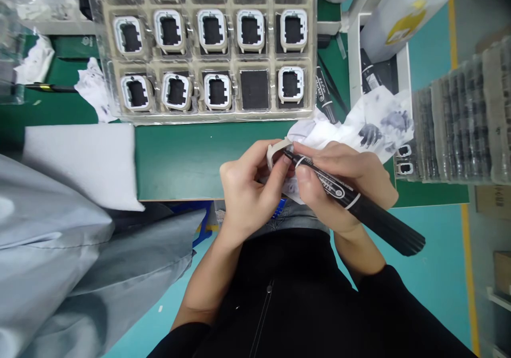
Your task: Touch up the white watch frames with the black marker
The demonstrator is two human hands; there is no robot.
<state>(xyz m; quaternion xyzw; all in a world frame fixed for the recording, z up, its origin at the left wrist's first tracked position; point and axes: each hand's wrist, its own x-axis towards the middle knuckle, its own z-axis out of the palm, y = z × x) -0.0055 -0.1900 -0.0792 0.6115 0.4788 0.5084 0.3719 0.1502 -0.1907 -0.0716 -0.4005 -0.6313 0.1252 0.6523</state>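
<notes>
Near the table's front edge, my left hand (253, 188) grips a beige watch-case frame (278, 148) between thumb and fingers. My right hand (343, 180) is closed around a black marker pen (339, 190), whose tip points left and meets the inside of the frame; exact contact is hidden by the fingers. Beyond my hands lies a clear plastic tray (207, 117) with rows of similar frames, one pocket (254, 89) of its front row holding no frame. A stained white cloth (319, 129) lies behind and under my right hand.
A white foam sheet (82, 161) lies on the green table (179, 161) at left, near crumpled tissues (95, 89). Another marker (326, 96), a white bin (404, 76) with a bottle (393, 23), and stacked trays (459, 118) stand right. Grey-blue fabric (59, 251) hangs at lower left.
</notes>
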